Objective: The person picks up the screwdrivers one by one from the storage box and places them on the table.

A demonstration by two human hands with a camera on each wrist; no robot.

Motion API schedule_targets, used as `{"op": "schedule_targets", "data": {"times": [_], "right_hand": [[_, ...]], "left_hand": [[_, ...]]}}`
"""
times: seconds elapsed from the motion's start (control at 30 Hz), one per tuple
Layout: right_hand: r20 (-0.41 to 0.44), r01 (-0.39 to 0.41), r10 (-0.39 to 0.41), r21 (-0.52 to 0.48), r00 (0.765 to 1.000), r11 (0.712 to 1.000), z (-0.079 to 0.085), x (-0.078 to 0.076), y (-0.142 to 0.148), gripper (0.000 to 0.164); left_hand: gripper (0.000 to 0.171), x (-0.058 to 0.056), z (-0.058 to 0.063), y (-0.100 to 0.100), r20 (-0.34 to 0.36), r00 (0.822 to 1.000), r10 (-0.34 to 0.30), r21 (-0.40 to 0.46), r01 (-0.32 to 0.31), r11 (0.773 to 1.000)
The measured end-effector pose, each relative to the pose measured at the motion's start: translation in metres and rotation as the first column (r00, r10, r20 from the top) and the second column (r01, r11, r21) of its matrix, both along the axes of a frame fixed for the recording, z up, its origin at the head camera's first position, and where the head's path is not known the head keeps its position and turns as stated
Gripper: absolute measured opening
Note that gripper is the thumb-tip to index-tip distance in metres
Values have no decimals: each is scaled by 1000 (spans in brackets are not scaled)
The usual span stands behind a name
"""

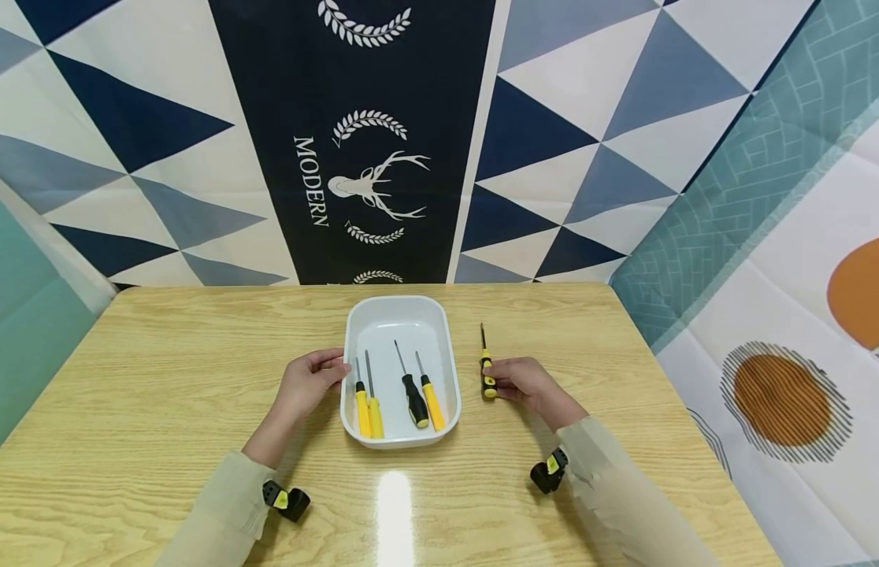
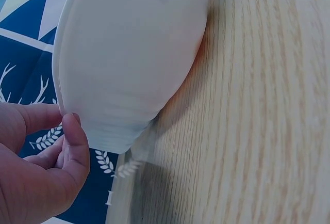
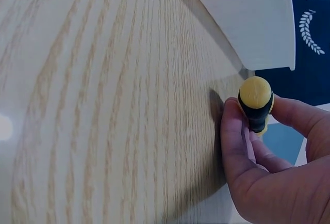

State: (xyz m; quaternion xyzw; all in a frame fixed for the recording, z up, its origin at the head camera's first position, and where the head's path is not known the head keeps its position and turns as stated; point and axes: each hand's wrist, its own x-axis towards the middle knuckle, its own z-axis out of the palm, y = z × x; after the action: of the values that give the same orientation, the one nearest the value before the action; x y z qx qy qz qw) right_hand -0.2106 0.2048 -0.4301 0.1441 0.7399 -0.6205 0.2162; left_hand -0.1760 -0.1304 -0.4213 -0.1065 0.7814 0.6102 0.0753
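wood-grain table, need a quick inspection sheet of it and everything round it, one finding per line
Surface: wood-grain table, bright glare patch on the person's side of the tray
Job's things: white tray holding four screwdrivers; yellow-and-black screwdriver outside it, to the right
Clutter: nothing seen
Hands: left hand pinches the tray's left rim; right hand grips the yellow-and-black screwdriver's handle
Cables: nothing seen
Surroundings: triangle-patterned backdrop with dark stag panel reading MODERN
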Motion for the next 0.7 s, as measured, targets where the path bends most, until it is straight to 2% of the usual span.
{"op": "schedule_targets", "data": {"times": [0.27, 0.7], "right_hand": [[1, -10, 10, 13, 1000, 1000, 0, -1, 0, 44], [10, 16, -17, 46, 1000, 999, 4, -1, -2, 36]], "left_hand": [[38, -1, -1, -1, 5, 1000, -3, 5, 3, 1000], [38, -1, -1, 0, 9, 1000, 0, 7, 0, 1000]]}}
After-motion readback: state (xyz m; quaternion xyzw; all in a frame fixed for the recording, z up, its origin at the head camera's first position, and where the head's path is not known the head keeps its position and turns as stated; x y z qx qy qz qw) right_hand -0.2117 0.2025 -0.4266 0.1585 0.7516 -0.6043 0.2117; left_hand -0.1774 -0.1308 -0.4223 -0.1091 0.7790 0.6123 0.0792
